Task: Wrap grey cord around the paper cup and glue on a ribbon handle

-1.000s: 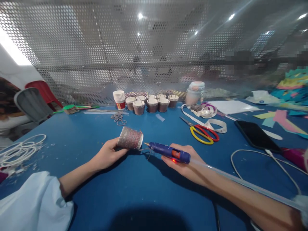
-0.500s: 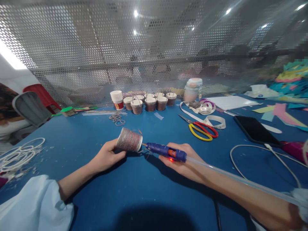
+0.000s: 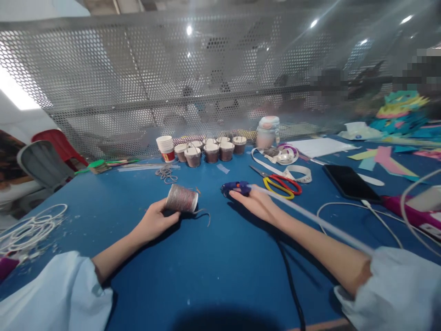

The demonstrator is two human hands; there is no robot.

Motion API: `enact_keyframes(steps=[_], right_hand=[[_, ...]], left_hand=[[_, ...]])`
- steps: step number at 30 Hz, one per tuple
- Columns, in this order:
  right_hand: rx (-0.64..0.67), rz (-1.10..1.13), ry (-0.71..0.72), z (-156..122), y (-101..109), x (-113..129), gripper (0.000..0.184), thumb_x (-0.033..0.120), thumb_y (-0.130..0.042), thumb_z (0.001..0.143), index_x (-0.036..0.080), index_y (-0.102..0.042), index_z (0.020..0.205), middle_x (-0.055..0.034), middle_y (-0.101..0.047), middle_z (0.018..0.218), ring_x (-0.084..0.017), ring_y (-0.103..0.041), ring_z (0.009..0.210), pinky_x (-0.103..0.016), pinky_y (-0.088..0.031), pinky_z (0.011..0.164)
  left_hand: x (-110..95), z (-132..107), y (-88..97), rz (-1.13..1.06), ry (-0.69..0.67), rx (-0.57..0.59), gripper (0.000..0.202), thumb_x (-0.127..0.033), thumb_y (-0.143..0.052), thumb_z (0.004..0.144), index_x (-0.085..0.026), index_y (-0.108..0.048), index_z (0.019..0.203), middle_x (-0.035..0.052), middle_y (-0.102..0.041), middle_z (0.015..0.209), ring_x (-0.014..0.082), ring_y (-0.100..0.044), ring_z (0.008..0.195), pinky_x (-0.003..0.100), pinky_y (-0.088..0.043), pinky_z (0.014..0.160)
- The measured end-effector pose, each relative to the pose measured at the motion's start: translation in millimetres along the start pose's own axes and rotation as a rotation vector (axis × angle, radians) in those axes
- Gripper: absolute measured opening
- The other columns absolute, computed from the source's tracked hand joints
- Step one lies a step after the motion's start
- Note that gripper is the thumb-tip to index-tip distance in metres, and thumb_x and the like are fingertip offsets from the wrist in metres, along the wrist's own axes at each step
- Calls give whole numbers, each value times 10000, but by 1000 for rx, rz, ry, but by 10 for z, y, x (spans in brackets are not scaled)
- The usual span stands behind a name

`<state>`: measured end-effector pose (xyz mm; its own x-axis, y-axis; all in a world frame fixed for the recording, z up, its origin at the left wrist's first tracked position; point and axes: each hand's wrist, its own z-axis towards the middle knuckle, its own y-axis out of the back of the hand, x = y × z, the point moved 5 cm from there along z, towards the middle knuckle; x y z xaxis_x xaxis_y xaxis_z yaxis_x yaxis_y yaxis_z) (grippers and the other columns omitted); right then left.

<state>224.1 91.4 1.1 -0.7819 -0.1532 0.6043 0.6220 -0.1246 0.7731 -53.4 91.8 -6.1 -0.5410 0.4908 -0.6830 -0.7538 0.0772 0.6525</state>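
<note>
Well, from here the winding looks nearly done: the small paper cup wound in grey and reddish cord is held tipped on its side, left of the frame's centre, its visible wall covered. The left hand has its fingers clamped around the cup's left part. A loose grey cord tail trails past the white right end, so I'd judge that securing it is left. The right hand has its fingers wrapped round a dark blue glue gun, apart from the cup. At upper centre on the blue table, brown-sided white-topped cups, some with thin arched handles, seem finished; I see no handle on this one. The stacked white paper cups beside them are unwound.
</note>
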Motion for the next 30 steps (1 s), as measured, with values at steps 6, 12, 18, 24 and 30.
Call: enact_keyframes(steps=[6,12,18,24,30], right_hand=[[48,-64,0,1,-32,-22,408,555,-442,869,231,-684,923,-64,-711,901,-257,-637,864,-310,-430,726],[21,-63,8,-95,99,6,473,612,-431,856,192,-646,886,-58,-683,773,-213,-615,730,-283,-413,652],[-127,-218,-112,-436,331,-82,500,667,-455,815,201,-573,675,-33,-638,659,-178,-566,631,-264,-330,569],[20,-324,201,-744,114,265,426,480,-421,922,200,-602,658,-38,-678,703,-176,-617,695,-258,-327,597],[162,-324,414,-587,-157,762,349,482,-498,895,190,-631,757,-93,-701,894,-240,-652,815,-288,-389,655]], left_hand=[[120,39,44,-102,102,-109,325,-315,-625,706,-108,-686,949,68,-734,914,239,-671,856,358,-525,838],[175,56,103,-148,137,-234,357,-304,-646,648,-104,-690,941,49,-727,863,223,-657,808,333,-515,802],[267,70,135,-185,165,-315,387,-279,-641,620,-85,-686,952,35,-708,790,194,-624,730,309,-497,740],[358,99,133,-261,203,-351,339,-271,-664,563,-103,-684,858,9,-662,658,170,-590,612,287,-479,630],[437,111,150,-339,233,-352,266,-243,-696,527,-123,-668,762,-3,-648,607,137,-568,565,269,-468,613]])
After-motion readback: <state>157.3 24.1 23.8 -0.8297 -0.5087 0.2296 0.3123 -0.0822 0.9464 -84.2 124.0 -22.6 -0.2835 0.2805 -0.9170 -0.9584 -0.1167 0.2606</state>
